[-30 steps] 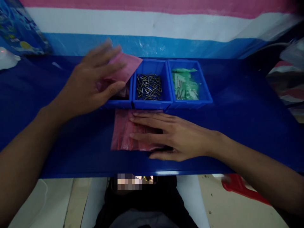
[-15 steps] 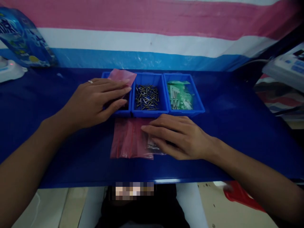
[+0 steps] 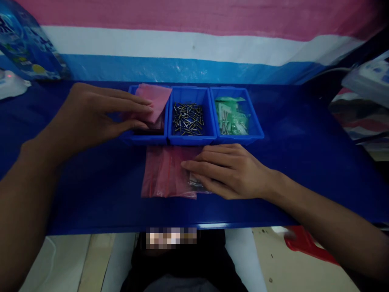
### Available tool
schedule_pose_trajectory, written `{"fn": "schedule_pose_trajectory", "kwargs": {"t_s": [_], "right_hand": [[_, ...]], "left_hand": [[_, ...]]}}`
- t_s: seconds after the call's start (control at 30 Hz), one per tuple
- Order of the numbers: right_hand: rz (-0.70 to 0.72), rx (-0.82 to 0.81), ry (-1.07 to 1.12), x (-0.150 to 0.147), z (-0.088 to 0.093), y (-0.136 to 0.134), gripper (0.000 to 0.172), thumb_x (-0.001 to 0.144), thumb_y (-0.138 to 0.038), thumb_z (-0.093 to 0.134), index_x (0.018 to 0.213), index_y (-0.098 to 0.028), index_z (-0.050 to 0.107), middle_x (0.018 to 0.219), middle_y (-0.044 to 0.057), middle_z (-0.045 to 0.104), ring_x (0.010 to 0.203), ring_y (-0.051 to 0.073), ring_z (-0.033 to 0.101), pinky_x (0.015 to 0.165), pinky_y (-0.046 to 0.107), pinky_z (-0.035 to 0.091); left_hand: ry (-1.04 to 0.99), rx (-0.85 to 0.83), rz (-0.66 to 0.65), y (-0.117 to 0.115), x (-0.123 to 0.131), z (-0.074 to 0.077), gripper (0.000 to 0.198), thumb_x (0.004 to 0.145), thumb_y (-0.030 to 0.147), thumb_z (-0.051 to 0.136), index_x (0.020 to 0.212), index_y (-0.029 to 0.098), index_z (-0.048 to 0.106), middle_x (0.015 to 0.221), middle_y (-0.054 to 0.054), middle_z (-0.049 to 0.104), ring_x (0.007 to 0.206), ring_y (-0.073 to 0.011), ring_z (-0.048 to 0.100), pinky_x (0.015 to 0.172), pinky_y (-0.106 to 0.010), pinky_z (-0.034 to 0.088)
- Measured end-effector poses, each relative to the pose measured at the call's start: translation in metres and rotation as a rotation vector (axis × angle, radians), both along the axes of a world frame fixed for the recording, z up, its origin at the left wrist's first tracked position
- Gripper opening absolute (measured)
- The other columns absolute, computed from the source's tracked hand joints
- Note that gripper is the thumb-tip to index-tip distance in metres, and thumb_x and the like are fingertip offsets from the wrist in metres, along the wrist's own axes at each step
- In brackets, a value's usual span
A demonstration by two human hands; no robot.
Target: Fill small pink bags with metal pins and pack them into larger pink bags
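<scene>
My left hand (image 3: 100,109) is over the left blue bin (image 3: 148,140), thumb and fingers apart. Its fingertips touch a folded pink plastic bag (image 3: 161,97) in that bin. Lying on the table in front of the bins are pink zip bags (image 3: 164,174), with red seal strips. My right hand (image 3: 227,170) rests over their right end, fingers stretched out, and partly hides a clear packet (image 3: 196,184) whose contents I cannot make out. Many thin dark and brassy screws (image 3: 188,119) fill the middle bin (image 3: 191,140). Green bags (image 3: 235,115) with white pieces and screws lie in the right bin (image 3: 253,117).
A blue detergent pouch (image 3: 30,44) and a white device with a red light (image 3: 12,83) stand at the back left. A striped sheet (image 3: 194,48) hangs behind the blue table (image 3: 291,162). A pale plastic object (image 3: 367,83) is at the right. Below is a red plastic item (image 3: 310,245).
My left hand has drawn back to the left, with its thumb and fingers further apart, uncovering more of the pink bag. My right hand keeps its place on the bags.
</scene>
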State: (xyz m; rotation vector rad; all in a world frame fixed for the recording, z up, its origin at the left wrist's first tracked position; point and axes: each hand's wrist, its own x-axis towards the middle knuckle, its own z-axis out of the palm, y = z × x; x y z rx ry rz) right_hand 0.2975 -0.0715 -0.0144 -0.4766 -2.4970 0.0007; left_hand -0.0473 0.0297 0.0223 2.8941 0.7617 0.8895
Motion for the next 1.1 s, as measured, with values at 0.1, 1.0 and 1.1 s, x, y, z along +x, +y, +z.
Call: {"fn": "schedule_pose_trajectory", "kwargs": {"t_s": [0.1, 1.0, 1.1], "right_hand": [[-0.008, 0.006, 0.003, 0.000, -0.001, 0.000, 0.025, 0.114, -0.020, 0.064, 0.134, -0.009, 0.073, 0.100, 0.007, 0.083, 0.085, 0.018, 0.076, 0.075, 0.034, 0.063], [-0.132, -0.091, 0.092, 0.005, 0.010, -0.001, 0.020, 0.095, -0.003, 0.061, 0.097, -0.018, 0.073, 0.096, 0.003, 0.079, 0.078, 0.013, 0.073, 0.062, 0.028, 0.054], [-0.148, -0.001, 0.207, 0.009, 0.019, -0.003, 0.024, 0.090, 0.003, 0.065, 0.095, -0.019, 0.074, 0.093, 0.002, 0.078, 0.081, 0.012, 0.075, 0.065, 0.026, 0.057]], "left_hand": [[-0.050, 0.093, 0.007, -0.004, 0.007, -0.002, 0.025, 0.107, 0.043, 0.088, 0.131, 0.035, 0.087, 0.105, 0.000, 0.088, 0.084, -0.0187, 0.078, 0.072, -0.034, 0.059], [-0.137, -0.160, 0.147, 0.000, 0.013, -0.012, 0.065, 0.089, 0.067, 0.099, 0.138, 0.028, 0.084, 0.137, -0.004, 0.085, 0.127, -0.0301, 0.081, 0.118, -0.049, 0.066], [-0.137, -0.111, 0.120, 0.004, 0.012, -0.016, 0.075, 0.086, 0.077, 0.096, 0.141, 0.026, 0.083, 0.139, -0.007, 0.085, 0.132, -0.0331, 0.081, 0.117, -0.053, 0.066]]}}
